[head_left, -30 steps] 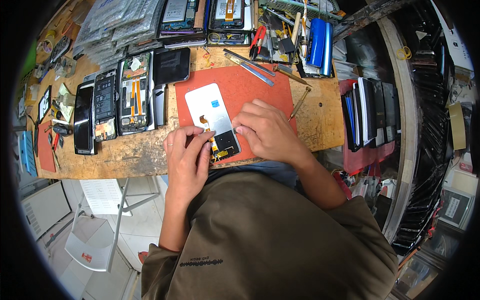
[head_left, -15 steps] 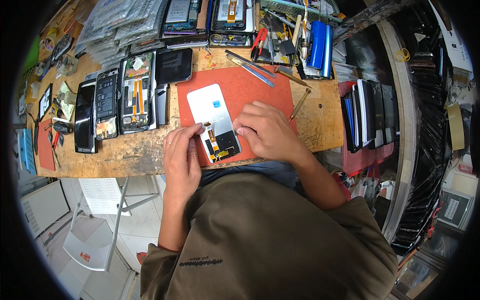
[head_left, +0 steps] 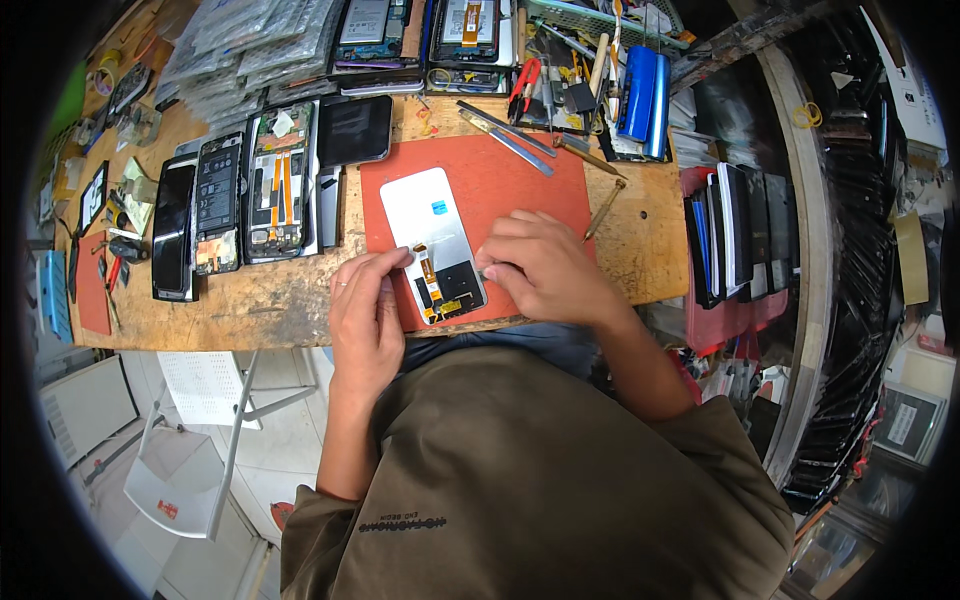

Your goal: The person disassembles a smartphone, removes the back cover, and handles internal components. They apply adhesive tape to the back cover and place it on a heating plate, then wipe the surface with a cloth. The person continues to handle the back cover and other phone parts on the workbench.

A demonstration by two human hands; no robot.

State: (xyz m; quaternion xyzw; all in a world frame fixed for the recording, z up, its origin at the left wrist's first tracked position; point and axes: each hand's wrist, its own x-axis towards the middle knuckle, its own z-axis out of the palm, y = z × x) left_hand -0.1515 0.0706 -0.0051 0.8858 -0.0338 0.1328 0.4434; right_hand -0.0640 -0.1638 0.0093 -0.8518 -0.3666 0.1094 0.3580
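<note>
A phone screen panel (head_left: 421,203) lies back side up on a red mat (head_left: 520,180), its silvery-white back bearing a small blue sticker. Black film, an orange flex cable (head_left: 428,266) and a small circuit strip cover its near end. Along the panel's left edge, my left hand (head_left: 366,298) steadies it, index fingertip beside the cable and the other fingers curled. My right hand (head_left: 535,262) is closed in a pinch against the right edge, close to the black film. Whatever sits between those fingertips is too small to make out.
Opened phones (head_left: 277,185) and a dark screen (head_left: 355,130) line the bench on the left. Tweezers (head_left: 507,142) and a thin screwdriver (head_left: 604,209) lie at the mat's far and right edges. Bubble-wrapped packs (head_left: 245,50) are stacked behind; a folding chair (head_left: 190,490) stands at lower left.
My right hand has slid slightly nearer along the panel's right edge. The left hand keeps its place on the panel, and the whole view has shifted a little.
</note>
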